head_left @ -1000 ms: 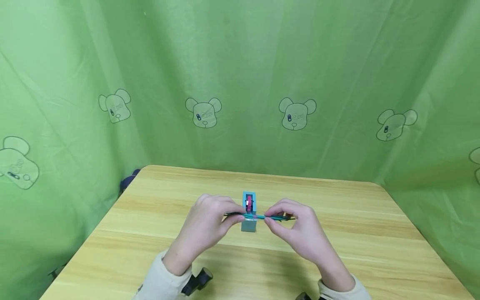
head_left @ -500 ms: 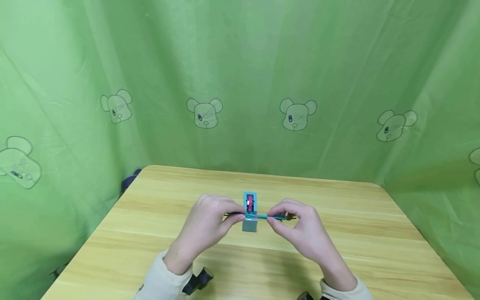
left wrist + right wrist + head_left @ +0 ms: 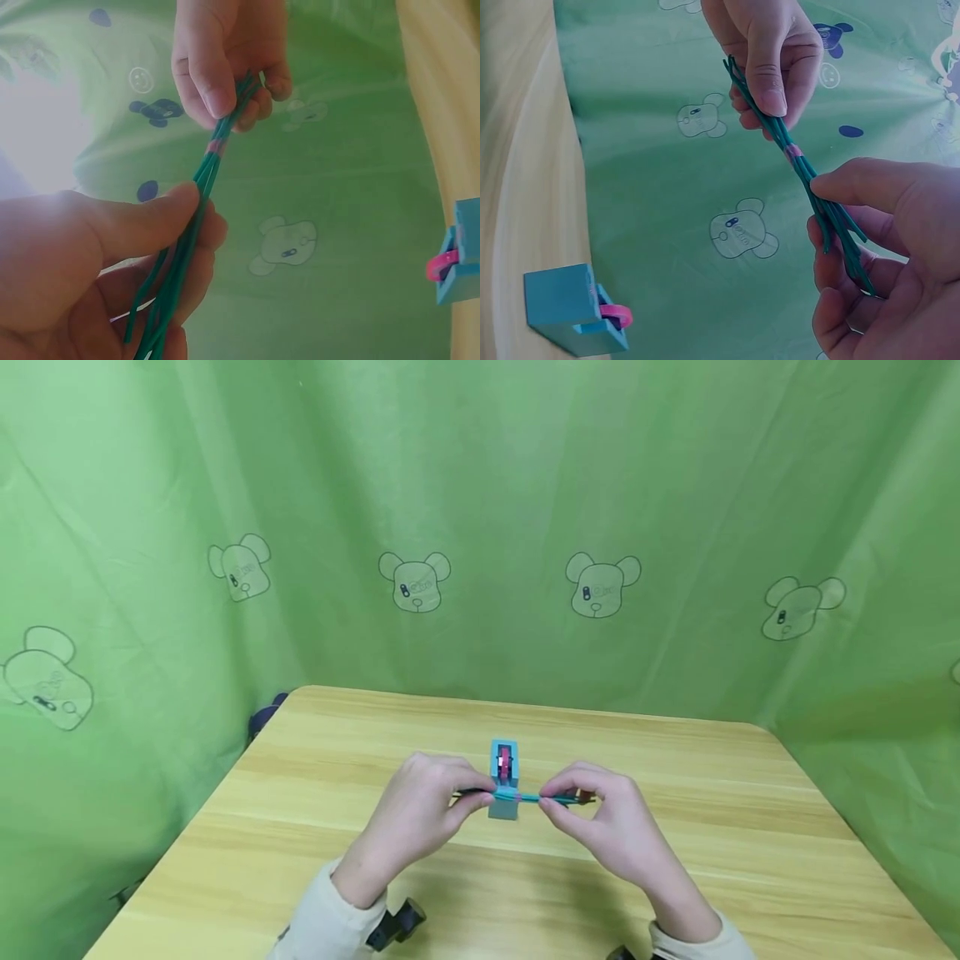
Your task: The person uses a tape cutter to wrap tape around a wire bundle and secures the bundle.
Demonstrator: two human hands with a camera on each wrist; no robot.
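A bundle of thin green wire-like strands (image 3: 528, 798) stretches between both hands above the table. Around its middle is a narrow pink band (image 3: 793, 151), likely tape. My left hand (image 3: 427, 797) pinches the left part of the bundle between thumb and fingers. On the other side of the band, my right hand (image 3: 609, 814) pinches the right part. Loose strand ends fan out past each grip, as the wrist views show. Behind the bundle in the head view, a blue tape dispenser (image 3: 503, 811) stands on the table, holding a pink roll (image 3: 505, 762).
The light wooden table (image 3: 337, 727) has its far edge near a green curtain (image 3: 495, 485) printed with bear heads. Curtain also hangs at both sides. A dark purple object (image 3: 262, 718) shows beyond the table's far left corner. Black wrist devices (image 3: 397, 922) sit at the sleeves.
The right hand has slid slightly to the right, so a little more of the bundle shows between the hands. Both grips stay on. The head view has shifted slightly.
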